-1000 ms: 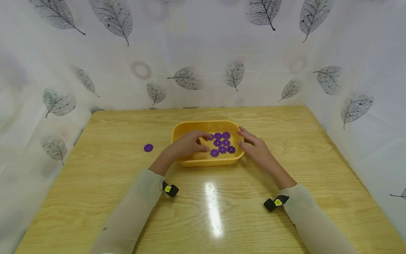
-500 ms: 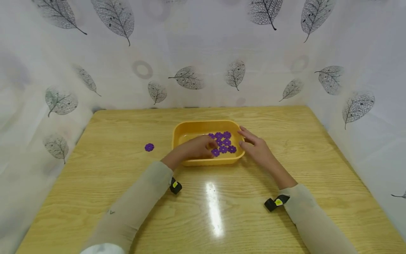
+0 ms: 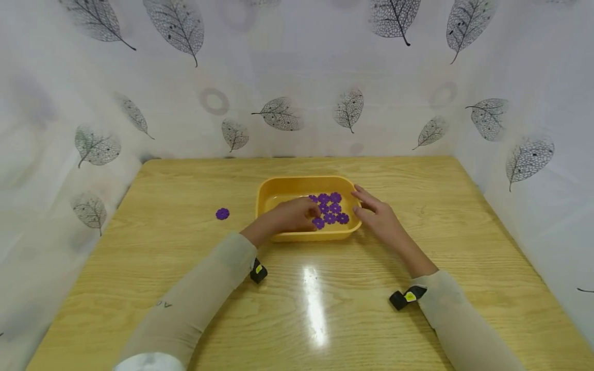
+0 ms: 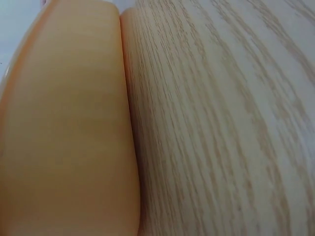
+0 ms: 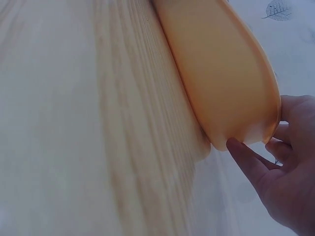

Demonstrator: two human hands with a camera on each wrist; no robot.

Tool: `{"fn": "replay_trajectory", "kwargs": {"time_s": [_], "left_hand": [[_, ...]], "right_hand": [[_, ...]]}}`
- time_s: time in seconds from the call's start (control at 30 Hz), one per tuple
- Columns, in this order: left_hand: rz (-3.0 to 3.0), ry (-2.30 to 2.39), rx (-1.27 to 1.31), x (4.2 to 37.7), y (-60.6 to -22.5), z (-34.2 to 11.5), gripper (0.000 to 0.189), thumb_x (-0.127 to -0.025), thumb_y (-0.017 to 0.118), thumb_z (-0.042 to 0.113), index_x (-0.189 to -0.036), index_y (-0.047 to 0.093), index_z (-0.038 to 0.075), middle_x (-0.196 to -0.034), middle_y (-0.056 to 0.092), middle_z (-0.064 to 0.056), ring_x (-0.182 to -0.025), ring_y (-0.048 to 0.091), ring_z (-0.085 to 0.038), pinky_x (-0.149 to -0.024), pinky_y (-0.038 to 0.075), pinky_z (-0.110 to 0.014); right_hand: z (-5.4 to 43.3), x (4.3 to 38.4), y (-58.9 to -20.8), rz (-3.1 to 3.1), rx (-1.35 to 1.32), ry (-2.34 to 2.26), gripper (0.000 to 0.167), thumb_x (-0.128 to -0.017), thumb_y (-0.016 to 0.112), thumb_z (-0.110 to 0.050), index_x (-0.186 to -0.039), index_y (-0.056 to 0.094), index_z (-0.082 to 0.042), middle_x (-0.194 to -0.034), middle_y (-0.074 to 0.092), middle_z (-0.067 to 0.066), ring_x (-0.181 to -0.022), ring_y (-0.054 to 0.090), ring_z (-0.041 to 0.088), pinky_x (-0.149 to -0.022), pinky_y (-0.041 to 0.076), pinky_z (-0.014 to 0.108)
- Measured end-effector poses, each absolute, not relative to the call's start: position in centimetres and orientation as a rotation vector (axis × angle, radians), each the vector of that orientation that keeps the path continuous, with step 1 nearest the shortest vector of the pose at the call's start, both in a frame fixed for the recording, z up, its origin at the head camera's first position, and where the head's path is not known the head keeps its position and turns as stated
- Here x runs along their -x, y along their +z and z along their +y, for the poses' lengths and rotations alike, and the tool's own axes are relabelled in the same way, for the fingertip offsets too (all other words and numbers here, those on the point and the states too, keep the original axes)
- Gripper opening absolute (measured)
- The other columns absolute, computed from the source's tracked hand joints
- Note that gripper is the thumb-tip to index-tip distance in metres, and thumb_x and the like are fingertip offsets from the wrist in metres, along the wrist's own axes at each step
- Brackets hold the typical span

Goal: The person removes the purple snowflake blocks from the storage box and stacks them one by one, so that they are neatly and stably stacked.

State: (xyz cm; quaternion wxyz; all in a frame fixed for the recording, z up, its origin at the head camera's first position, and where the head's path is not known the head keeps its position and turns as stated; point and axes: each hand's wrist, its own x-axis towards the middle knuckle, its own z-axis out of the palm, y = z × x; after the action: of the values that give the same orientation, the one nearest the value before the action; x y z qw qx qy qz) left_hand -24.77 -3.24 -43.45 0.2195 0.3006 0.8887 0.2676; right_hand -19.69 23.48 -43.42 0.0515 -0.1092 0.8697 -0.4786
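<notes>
A yellow plastic tray [image 3: 310, 236] stands on the wooden table and holds several purple flower-shaped pieces [image 3: 335, 208], gathered in its right half. My left hand [image 3: 293, 215] reaches over the near rim into it, fingers bent at the left side of these pieces. Whether those fingers pinch one, I cannot tell. At the tray's right end, the right hand [image 3: 381, 219] rests its thumb and fingers against the wall and rim, thumb apart from the fingers. In the right wrist view the thumb [image 5: 248, 160] touches the outer wall. The left wrist view shows only the tray's outer side [image 4: 69, 118] and table.
One purple flower-shaped piece [image 3: 223, 214] lies alone on the table, left of the tray. White cloth [image 3: 306, 67] printed with grey leaves hangs behind the table and along both sides. A light reflection [image 3: 315, 309] shines on the tabletop in front of the tray.
My left hand has moved rightward and deeper among the purple pieces, with thumb and finger drawn closer together. The right hand keeps its place at the tray's end. The whole head view has shifted slightly.
</notes>
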Motion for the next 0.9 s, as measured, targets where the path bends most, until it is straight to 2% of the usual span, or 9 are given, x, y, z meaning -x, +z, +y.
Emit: {"fn": "replay_trajectory", "kwargs": {"time_s": [0.6,0.9], "left_hand": [[2.537,0.667,-0.838,24.65,-42.95,-3.14,0.039,-0.089,0.075,0.029,-0.124,0.065,0.015,-0.120,0.068,0.001,-0.108,0.064,-0.016,-0.095,0.052,-0.035],[2.521,0.663,-0.822,24.59,-42.62,-3.23,0.037,-0.090,0.075,0.031,-0.124,0.069,0.016,-0.118,0.069,0.001,-0.107,0.063,-0.015,-0.094,0.053,-0.036]], "right_hand": [[23.52,19.98,-43.56,2.641,0.316,-1.459,0.052,-0.103,0.056,-0.029,-0.152,0.046,-0.014,-0.165,0.027,-0.008,-0.151,0.031,0.027,-0.117,0.036,0.049],[23.47,19.83,-43.62,2.631,0.326,-1.473,0.054,-0.103,0.056,-0.033,-0.152,0.046,-0.014,-0.165,0.027,-0.008,-0.152,0.029,0.025,-0.117,0.035,0.048]]}}
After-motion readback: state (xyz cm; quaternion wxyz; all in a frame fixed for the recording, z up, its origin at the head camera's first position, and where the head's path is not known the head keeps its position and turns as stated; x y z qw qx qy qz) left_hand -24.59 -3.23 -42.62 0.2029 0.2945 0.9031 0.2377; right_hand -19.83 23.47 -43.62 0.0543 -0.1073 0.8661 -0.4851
